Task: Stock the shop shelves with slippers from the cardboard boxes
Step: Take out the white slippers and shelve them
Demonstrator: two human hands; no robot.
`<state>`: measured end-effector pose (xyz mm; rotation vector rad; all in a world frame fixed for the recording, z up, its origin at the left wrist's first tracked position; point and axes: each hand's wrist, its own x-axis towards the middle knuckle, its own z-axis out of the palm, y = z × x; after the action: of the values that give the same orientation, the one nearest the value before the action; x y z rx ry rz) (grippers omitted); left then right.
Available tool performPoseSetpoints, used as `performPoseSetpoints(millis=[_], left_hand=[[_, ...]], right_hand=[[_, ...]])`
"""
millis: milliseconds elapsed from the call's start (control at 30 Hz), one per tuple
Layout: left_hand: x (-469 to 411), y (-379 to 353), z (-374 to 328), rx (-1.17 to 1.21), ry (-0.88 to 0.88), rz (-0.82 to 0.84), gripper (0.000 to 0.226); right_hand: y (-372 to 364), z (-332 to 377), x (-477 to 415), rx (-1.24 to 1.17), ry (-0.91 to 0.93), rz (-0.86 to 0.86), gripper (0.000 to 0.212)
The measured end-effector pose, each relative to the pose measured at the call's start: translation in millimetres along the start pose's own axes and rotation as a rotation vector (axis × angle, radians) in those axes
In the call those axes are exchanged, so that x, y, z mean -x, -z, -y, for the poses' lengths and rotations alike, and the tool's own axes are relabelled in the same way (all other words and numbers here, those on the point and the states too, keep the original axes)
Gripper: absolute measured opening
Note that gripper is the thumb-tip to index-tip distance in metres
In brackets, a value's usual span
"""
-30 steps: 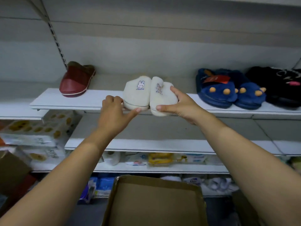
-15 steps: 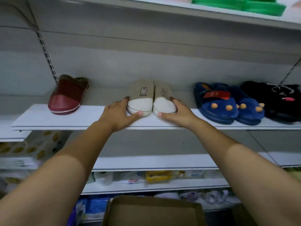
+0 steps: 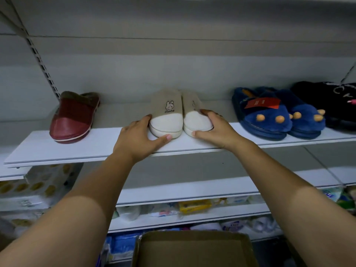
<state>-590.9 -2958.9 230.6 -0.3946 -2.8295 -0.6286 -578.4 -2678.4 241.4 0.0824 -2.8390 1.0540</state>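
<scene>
The beige slippers [image 3: 174,114] sit side by side on the white shelf [image 3: 77,149], toes at the near edge, with a red slipper [image 3: 73,116] to the left and blue slippers [image 3: 269,116] to the right. The left hand [image 3: 138,137] cups the left toe and the right hand [image 3: 217,130] grips the right one. The cardboard box [image 3: 192,251] is down near the person.

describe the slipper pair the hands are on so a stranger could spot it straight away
Find the long white shelf. Midway along it, between a lone red slipper on the left and a blue pair on the right, stands the beige-and-cream pair, left hand and right hand cupping its toes. Only it has cream toes and a small bunny motif.
</scene>
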Motion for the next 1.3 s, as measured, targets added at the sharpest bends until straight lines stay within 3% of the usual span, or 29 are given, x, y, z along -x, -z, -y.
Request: performPoseSetpoints(millis=[400,567,800,1000,1300], left_hand=[[5,9,-7,0.0,0.027,0.033,0.1],[20,23,-19,-0.057,-0.024,-0.034,0.076],[51,33,-46,-0.102,-0.05,-0.063,0.072],[86,39,-118,-0.124,-0.259,-0.107,0.074],[124,1,-288,-0.128,-0.469,-0.067,0.072]], right_hand=[[-6,12,8,0.105,0.01,-0.04,0.088],[-4,19,37,0.237,0.053,-0.035,0.09],[39,8,91,0.375,0.107,0.054,0.09],[86,-3,142,0.448,0.132,0.036,0.082],[206,-70,257,0.592,0.07,-0.076,0.082]])
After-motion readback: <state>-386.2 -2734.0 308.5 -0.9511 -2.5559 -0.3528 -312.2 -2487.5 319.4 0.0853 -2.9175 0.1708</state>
